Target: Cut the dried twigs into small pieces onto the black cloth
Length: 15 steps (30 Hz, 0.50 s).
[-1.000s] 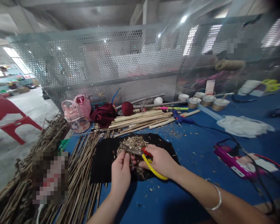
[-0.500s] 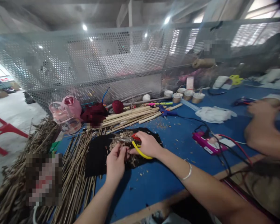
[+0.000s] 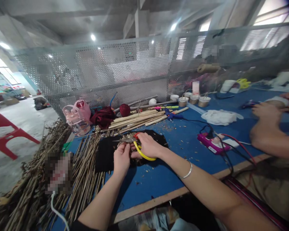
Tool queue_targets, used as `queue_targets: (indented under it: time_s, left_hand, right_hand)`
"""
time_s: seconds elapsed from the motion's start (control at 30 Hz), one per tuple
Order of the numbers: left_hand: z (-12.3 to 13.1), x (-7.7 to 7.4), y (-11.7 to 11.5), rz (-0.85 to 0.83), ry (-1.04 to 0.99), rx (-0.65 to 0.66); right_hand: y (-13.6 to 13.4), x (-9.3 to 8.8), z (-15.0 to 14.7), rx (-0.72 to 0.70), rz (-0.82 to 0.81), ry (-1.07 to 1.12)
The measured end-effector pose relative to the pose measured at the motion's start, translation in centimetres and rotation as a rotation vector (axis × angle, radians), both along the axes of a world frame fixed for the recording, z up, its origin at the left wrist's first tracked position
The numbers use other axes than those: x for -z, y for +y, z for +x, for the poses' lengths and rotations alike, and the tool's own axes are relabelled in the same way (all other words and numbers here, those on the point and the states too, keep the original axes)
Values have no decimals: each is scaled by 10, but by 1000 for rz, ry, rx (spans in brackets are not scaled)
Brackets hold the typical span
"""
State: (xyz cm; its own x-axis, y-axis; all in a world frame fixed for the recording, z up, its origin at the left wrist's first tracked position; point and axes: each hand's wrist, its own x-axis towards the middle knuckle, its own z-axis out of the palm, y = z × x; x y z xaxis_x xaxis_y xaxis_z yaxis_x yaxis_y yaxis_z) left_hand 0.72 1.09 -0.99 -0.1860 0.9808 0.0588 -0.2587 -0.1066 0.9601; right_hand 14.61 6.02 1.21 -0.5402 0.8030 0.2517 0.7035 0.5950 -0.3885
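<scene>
My right hand [image 3: 148, 146] is wrapped round a pair of scissors [image 3: 144, 156] with yellow and red handles. Their metal blades point left, just above my left hand [image 3: 122, 159]. The left fingers are pinched together close under the blades; whatever they hold is too small and hidden to name. Beneath both hands lies a black cloth [image 3: 104, 157] strewn with dry brown plant clippings, partly covered by the hands. Long dried stalks [image 3: 83, 160] lie just left of the cloth.
Peeled sticks [image 3: 135, 120], a blue glue gun [image 3: 170, 115] and dark red yarn [image 3: 124, 110] lie behind the cloth. A purple power strip [image 3: 212, 144] with cables is to the right, near another person's arm [image 3: 267, 128]. A pink-topped bottle [image 3: 79, 120] stands at back left.
The view has shifted, so the table's things sit slightly further right at the left side. My hands stay together over the cloth, scissors still in the right hand.
</scene>
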Motion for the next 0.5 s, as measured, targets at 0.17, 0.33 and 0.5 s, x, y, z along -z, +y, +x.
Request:
queue_targets:
  time_s: [0.17,0.33,0.5]
  left_hand:
    - [-2,5,3,54,-35,-42]
    - [1,8,0,33,13,-58]
    - [3,8,-4,44,105,-45]
  right_hand:
    - [1,-10,-9,26,120,-23]
    - [-4,-2,-8,42,97,40]
    - [-6,13,-6,62,-13,74]
